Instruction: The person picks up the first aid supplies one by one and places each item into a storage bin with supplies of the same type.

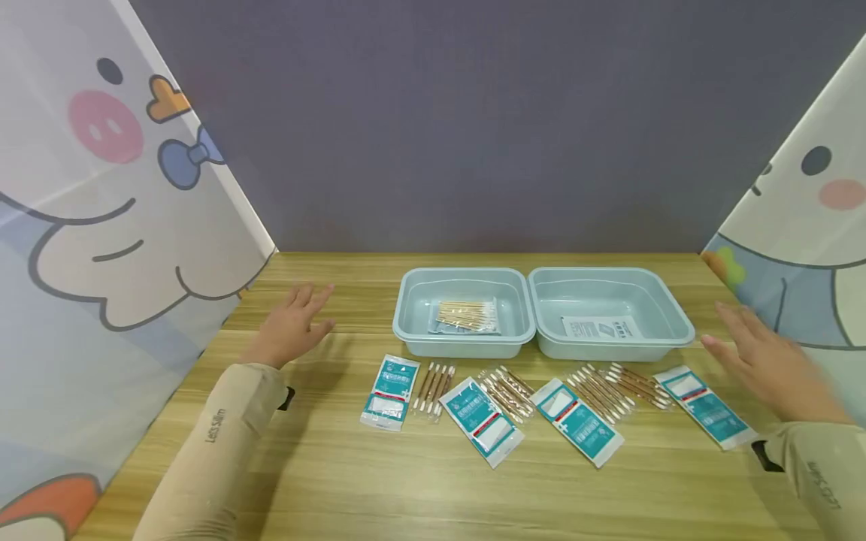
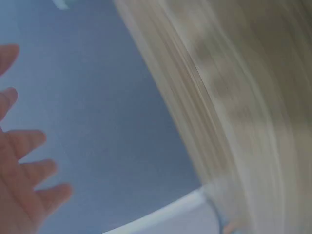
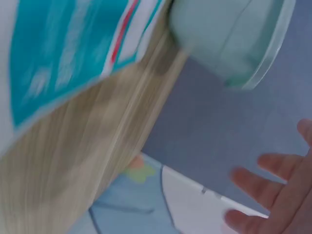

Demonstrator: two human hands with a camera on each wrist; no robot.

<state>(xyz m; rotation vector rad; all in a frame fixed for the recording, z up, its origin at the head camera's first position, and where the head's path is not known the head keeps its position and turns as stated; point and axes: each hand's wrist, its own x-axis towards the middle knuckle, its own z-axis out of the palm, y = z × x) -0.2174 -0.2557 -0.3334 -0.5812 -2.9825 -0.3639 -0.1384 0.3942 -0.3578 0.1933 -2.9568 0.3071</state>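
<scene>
My left hand (image 1: 289,329) is held over the left part of the table, fingers spread and holding nothing. On the far right my right hand (image 1: 771,361) is also empty, its fingers extended, near a teal-and-white packet (image 1: 707,407). Three more such packets lie in a row: one on the left (image 1: 390,392), one in the middle (image 1: 482,421) and one right of middle (image 1: 577,421). Beside them are clear-wrapped bundles of brown-stick cotton swabs, including a left bundle (image 1: 433,389), a middle bundle (image 1: 507,392) and a right bundle (image 1: 639,385). In the left wrist view the spread fingers (image 2: 36,173) show.
Two pale blue plastic bins stand side by side behind the packets. Light-stick cotton swabs (image 1: 467,315) in a packet lie inside the left bin (image 1: 463,349); a white printed packet (image 1: 601,326) lies in the right bin (image 1: 609,351). A grey wall and cartoon-printed side panels enclose the wooden table (image 1: 406,488).
</scene>
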